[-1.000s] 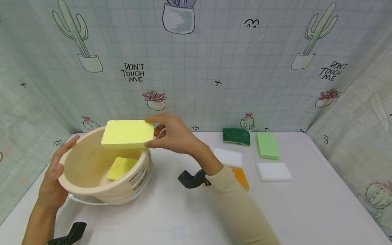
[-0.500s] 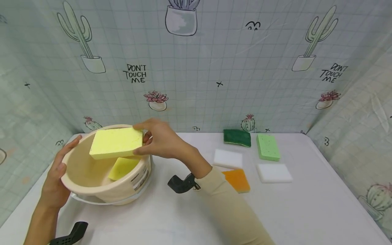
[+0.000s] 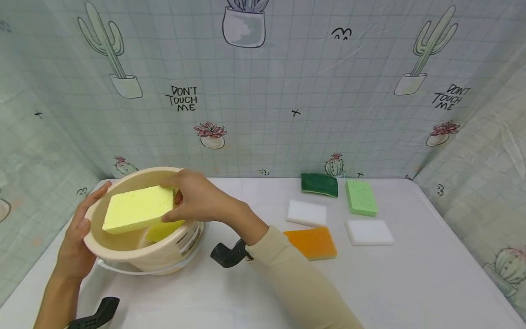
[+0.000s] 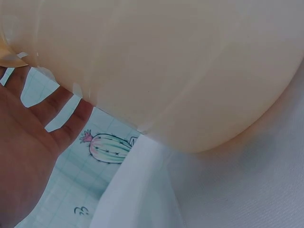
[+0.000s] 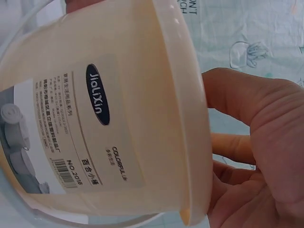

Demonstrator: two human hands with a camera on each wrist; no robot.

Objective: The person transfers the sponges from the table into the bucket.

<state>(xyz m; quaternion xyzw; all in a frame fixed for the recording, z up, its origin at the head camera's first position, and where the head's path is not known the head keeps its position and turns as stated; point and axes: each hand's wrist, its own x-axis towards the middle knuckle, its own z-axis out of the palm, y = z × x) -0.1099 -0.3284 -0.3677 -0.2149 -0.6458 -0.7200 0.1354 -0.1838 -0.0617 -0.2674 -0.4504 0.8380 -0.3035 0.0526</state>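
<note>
The right hand [image 3: 197, 201] pinched a pale yellow sponge [image 3: 137, 209] by its end, holding it tilted just inside the mouth of the beige plastic bucket [image 3: 164, 253], above a second yellow sponge [image 3: 162, 230] lying within. The left hand [image 3: 78, 242] cupped the bucket's far rim, fingers spread and straight. Beside the bucket on the table [image 3: 411, 283] lay an orange sponge [image 3: 312, 242].

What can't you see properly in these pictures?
- Second sponge: head view, mostly covered by the yellow sponge the right hand holds.
- Bucket bottom: hidden by both.
- Left hand: fingertips hidden behind the bucket.
- Label: small print unreadable.
</note>
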